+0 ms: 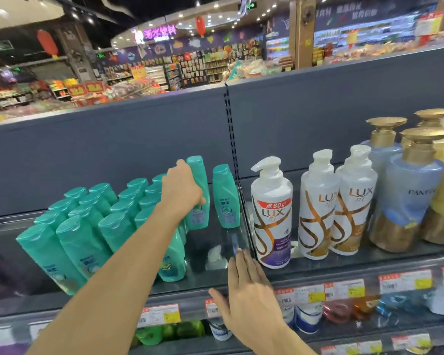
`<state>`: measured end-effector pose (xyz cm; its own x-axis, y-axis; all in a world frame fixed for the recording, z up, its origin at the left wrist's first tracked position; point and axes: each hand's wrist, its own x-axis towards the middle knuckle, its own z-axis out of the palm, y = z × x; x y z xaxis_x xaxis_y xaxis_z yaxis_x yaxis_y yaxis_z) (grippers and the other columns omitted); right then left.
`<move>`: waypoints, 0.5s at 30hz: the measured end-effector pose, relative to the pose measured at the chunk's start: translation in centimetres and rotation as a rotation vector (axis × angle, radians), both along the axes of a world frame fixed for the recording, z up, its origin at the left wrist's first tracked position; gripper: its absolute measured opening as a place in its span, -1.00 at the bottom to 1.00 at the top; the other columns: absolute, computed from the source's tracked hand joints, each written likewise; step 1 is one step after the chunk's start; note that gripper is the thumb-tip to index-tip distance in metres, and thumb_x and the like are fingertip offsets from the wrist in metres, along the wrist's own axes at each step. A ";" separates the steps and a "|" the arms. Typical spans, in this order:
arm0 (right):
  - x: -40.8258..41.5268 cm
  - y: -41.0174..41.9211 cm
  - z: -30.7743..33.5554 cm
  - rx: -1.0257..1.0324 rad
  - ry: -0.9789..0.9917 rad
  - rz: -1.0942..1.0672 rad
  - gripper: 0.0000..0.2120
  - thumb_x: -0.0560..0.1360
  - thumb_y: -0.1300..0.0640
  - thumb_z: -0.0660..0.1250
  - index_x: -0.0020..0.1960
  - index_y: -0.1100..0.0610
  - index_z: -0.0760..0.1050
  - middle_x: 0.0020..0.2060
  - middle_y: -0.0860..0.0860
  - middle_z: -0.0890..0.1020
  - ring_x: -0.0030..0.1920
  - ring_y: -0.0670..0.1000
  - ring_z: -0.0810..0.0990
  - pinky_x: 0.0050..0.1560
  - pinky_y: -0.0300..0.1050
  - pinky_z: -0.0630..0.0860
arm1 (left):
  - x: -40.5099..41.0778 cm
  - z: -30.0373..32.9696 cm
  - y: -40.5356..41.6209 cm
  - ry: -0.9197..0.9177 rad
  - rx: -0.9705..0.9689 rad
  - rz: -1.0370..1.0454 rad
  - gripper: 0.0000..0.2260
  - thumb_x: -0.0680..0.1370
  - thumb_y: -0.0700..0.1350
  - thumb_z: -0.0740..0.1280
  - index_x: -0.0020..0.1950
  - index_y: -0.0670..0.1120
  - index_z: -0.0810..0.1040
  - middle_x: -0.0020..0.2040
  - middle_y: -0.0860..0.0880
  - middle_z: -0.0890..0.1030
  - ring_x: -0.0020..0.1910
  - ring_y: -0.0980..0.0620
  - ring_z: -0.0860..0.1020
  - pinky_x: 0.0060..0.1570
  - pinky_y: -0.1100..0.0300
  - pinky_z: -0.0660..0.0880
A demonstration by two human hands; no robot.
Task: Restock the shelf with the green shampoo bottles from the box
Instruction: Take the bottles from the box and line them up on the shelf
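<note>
Several green shampoo bottles [75, 242] stand in rows on the left half of the top shelf [210, 280]. My left hand [181, 189] reaches to the back of the shelf and is wrapped around an upright green bottle [199, 201]. Another green bottle [226, 198] stands alone just to its right, by the clear divider. My right hand [246, 285] hovers open, fingers spread, over the shelf's front edge, holding nothing. The box is not in view.
Right of the divider [245, 213] stand white LUX pump bottles [272, 216] and blue-and-gold Pantene bottles [408, 201]. Price tags [160, 315] line the shelf rail. A lower shelf holds more bottles. A bare patch of shelf lies in front of the two rear green bottles.
</note>
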<state>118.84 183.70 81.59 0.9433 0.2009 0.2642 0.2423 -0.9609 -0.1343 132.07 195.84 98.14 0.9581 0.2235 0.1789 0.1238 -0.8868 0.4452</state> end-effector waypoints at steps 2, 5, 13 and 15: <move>0.0 -0.1 0.0 0.018 0.004 0.003 -0.30 0.48 -0.28 0.13 0.22 0.32 0.55 0.20 0.27 0.58 0.23 0.21 0.57 0.17 0.11 0.54 | 0.3 -0.9 -0.4 0.026 -0.038 0.039 -0.40 0.20 -0.27 0.63 0.05 -0.19 0.32 0.04 -0.21 0.56 0.06 -0.22 0.53 -0.22 0.04 0.39; 0.1 -0.1 0.0 0.036 -0.004 0.012 -0.30 0.49 -0.27 0.09 0.23 0.32 0.54 0.21 0.27 0.58 0.24 0.21 0.55 0.19 0.11 0.53 | 0.6 -2.7 -1.2 0.024 -0.111 0.115 -0.41 0.27 -0.36 0.55 0.19 -0.23 0.33 0.10 -0.24 0.56 0.10 -0.22 0.52 -0.19 0.03 0.45; 0.3 -0.1 -0.5 0.063 -0.012 0.036 -0.31 0.51 -0.25 0.13 0.26 0.34 0.51 0.26 0.31 0.52 0.29 0.24 0.50 0.25 0.15 0.48 | 0.8 -4.1 -1.4 0.008 -0.354 0.193 -0.28 0.32 -0.42 0.48 0.40 -0.22 0.23 0.14 -0.24 0.54 0.05 -0.20 0.57 -0.19 0.05 0.52; 0.3 -0.1 -0.5 0.059 -0.013 0.042 -0.31 0.51 -0.25 0.15 0.26 0.35 0.50 0.27 0.32 0.51 0.30 0.24 0.49 0.26 0.15 0.46 | 0.6 -4.3 -1.4 -0.012 -0.384 0.190 -0.33 0.34 -0.44 0.45 0.37 -0.21 0.27 0.12 -0.23 0.54 -0.02 -0.15 0.58 -0.36 0.11 0.47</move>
